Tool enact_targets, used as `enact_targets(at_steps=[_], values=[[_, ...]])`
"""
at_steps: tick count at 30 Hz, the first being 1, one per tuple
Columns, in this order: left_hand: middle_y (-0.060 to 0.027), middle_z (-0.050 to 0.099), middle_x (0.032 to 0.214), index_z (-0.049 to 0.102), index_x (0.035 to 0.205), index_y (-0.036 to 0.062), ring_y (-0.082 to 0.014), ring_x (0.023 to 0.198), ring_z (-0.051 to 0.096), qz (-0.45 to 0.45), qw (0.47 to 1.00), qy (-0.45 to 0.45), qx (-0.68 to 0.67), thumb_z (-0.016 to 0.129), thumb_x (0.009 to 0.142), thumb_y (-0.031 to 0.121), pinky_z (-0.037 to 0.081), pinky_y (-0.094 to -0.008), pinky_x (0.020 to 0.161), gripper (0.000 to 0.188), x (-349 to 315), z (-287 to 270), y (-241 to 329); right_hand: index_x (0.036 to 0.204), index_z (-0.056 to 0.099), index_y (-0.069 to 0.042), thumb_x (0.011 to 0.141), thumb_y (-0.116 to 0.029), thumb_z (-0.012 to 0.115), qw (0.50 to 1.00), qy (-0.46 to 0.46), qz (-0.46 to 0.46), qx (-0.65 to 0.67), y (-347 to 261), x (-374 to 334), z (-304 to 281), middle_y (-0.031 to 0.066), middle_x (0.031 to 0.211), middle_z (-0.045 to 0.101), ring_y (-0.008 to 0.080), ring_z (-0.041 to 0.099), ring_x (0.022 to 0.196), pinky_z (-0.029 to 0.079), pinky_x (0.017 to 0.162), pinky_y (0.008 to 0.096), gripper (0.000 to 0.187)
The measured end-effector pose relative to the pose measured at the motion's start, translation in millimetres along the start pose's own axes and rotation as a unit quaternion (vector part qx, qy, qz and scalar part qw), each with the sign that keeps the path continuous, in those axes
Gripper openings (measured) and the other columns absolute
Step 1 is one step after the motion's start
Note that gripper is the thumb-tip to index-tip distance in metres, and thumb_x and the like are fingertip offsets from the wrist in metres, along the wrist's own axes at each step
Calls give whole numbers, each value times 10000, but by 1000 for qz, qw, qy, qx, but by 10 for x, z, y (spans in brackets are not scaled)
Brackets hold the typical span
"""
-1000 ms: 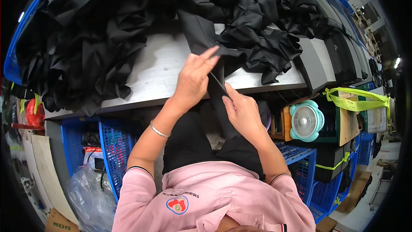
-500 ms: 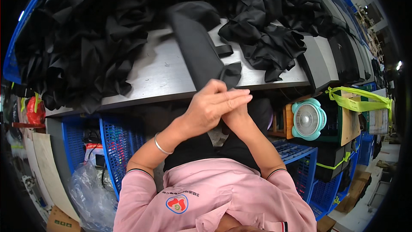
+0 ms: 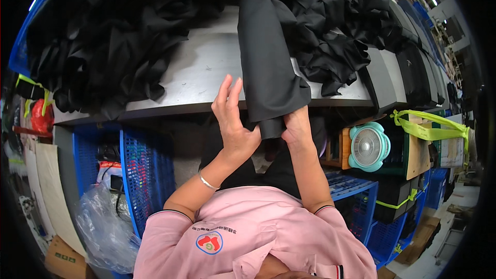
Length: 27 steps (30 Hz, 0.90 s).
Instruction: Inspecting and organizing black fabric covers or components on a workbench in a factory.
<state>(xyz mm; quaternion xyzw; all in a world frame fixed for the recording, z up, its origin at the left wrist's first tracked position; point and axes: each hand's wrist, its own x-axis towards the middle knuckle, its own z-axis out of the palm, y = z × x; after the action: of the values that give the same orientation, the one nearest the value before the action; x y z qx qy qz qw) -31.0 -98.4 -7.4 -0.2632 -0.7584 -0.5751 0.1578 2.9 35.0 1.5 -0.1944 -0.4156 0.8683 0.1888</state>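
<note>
One long black fabric piece stretches across the front edge of the bench, its far end over the bench top and its near end, where a narrower dark flap pokes out, toward my lap. My left grip is wide, fingers spread and raised beside the piece, only the thumb seeming to touch the flap. My right grip is at the near right corner; its fingers are hidden under the cloth, so I cannot tell how tightly they close. I judge this piece to be partway through handling: it is folded lengthwise, but neither laid flat nor let go. To the left lies a crumpled black heap, to the right a second pile; whether either is finished or waiting, I cannot tell. Farther out are a turquoise fan at my right and a blue crate at my left.
</note>
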Motion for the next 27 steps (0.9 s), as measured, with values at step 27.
enact_targets(at_steps=[27], values=[[-181,530,1442,520,1452,-24,-239,953,623,-41,982,-47,-178,530,829,-99,540,-367,880,627,-152,-132,57,1360,541,-23,969,-255,662,998,1,-37,41,298,60,-128,119,1283,629,249,628,1163,548,974,392,471]])
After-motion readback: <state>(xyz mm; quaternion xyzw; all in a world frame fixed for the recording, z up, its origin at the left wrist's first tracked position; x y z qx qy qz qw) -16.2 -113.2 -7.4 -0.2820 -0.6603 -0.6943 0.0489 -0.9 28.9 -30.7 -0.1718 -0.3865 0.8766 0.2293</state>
